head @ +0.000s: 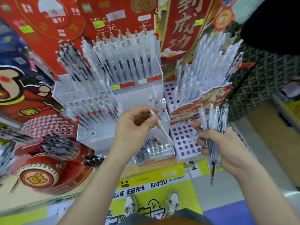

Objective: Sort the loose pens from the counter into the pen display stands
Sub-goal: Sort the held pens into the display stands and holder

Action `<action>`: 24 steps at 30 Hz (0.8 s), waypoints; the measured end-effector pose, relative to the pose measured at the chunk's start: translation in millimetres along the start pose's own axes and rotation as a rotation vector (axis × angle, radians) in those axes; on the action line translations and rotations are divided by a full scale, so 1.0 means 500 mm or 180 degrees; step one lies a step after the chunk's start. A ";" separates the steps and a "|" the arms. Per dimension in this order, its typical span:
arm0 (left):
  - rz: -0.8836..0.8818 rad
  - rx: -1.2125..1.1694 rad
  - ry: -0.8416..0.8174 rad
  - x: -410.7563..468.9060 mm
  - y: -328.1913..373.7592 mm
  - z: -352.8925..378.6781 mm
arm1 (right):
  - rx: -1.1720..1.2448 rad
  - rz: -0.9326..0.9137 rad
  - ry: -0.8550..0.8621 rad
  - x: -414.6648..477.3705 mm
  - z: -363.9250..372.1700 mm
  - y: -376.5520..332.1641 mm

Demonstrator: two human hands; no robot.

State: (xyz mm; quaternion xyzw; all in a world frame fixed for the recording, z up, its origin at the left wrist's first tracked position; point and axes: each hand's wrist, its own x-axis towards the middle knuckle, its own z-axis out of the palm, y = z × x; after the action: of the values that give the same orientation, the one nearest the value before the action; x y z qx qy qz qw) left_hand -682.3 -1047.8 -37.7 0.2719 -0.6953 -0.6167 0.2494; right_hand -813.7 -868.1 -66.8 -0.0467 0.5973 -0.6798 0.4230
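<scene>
Plastic this light, stiff and slick wants a mid-barrel grip, I judge: my left hand [134, 127] pinches one pen [154, 116] over the clear stand [165, 129], my right hand [227, 146] clasps the bundle of pens [212, 120].

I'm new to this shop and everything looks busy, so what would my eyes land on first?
Probably the big red boards across the top, with rows of pens standing in clear stands below. Then the hands in the middle: the left hand pinches one pen, while the right hand grips a whole bunch beside a purple tray of holes.
</scene>
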 end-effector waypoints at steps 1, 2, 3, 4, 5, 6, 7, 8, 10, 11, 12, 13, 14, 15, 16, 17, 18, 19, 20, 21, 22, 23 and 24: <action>-0.0037 0.0068 -0.0068 -0.001 -0.007 0.019 | 0.0072 -0.0051 0.0105 0.001 -0.016 -0.005; -0.0061 0.0121 -0.0114 -0.002 -0.014 0.038 | 0.0199 -0.0085 0.0232 0.001 -0.032 -0.009; -0.0076 0.0183 -0.0151 -0.003 -0.022 0.055 | 0.0371 -0.0109 0.0355 0.003 -0.048 -0.010; -0.0082 0.0254 -0.0203 -0.005 -0.030 0.071 | 0.0574 -0.0127 0.0449 0.003 -0.063 -0.010; -0.0074 0.0336 -0.0290 -0.007 -0.040 0.086 | 0.0789 -0.0133 0.0518 0.003 -0.077 -0.009; -0.0054 0.0439 -0.0406 -0.011 -0.050 0.101 | 0.0998 -0.0119 0.0559 0.002 -0.089 -0.007; -0.0027 0.0562 -0.0517 -0.014 -0.059 0.115 | 0.1169 -0.0104 0.0580 0.000 -0.099 -0.005; 0.0009 0.0667 -0.0594 -0.018 -0.069 0.129 | 0.1279 -0.0104 0.0580 -0.004 -0.105 -0.004; 0.0015 0.0736 -0.0648 -0.023 -0.087 0.152 | 0.1357 -0.0123 0.0569 -0.013 -0.113 0.000; -0.0048 0.0715 -0.0670 -0.025 -0.095 0.161 | 0.1379 -0.0127 0.0571 -0.016 -0.115 0.003; -0.0122 0.0700 -0.0692 -0.027 -0.102 0.168 | 0.1409 -0.0128 0.0575 -0.019 -0.116 0.005; -0.0168 0.0693 -0.0710 -0.028 -0.109 0.175 | 0.1442 -0.0129 0.0576 -0.021 -0.118 0.009; -0.0184 0.0690 -0.0720 -0.030 -0.115 0.181 | 0.1465 -0.0130 0.0584 -0.022 -0.119 0.012; -0.0186 0.0682 -0.0725 -0.031 -0.120 0.186 | 0.1473 -0.0127 0.0596 -0.022 -0.121 0.015; -0.0177 0.0674 -0.0724 -0.031 -0.124 0.191 | 0.1467 -0.0122 0.0604 -0.023 -0.122 0.016; -0.0169 0.0668 -0.0726 -0.031 -0.126 0.195 | 0.1455 -0.0113 0.0605 -0.024 -0.122 0.018; -0.0164 0.0664 -0.0730 -0.030 -0.127 0.200 | 0.1439 -0.0098 0.0604 -0.024 -0.122 0.018; -0.0156 0.0663 -0.0732 -0.028 -0.127 0.204 | 0.1419 -0.0084 0.0606 -0.025 -0.123 0.019; -0.0120 0.0683 -0.0731 -0.027 -0.128 0.207 | 0.1400 -0.0071 0.0601 -0.026 -0.121 0.018; -0.0054 0.0731 -0.0734 -0.025 -0.130 0.209 | 0.1383 -0.0058 0.0579 -0.026 -0.120 0.018; 0.0032 0.0812 -0.0742 -0.023 -0.131 0.211 | 0.1366 -0.0051 0.0543 -0.027 -0.118 0.017; 0.0126 0.0898 -0.0761 -0.020 -0.132 0.212 | 0.1343 -0.0050 0.0504 -0.027 -0.117 0.017; 0.0242 0.0993 -0.0792 -0.016 -0.133 0.213 | 0.1306 -0.0052 0.0469 -0.027 -0.116 0.017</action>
State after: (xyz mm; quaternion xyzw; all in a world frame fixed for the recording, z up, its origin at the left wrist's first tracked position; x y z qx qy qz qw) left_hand -744.2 -971.5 -116.0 0.2025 -0.8177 -0.5205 0.1395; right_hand -833.6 -814.2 -84.4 0.0854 0.4753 -0.7921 0.3734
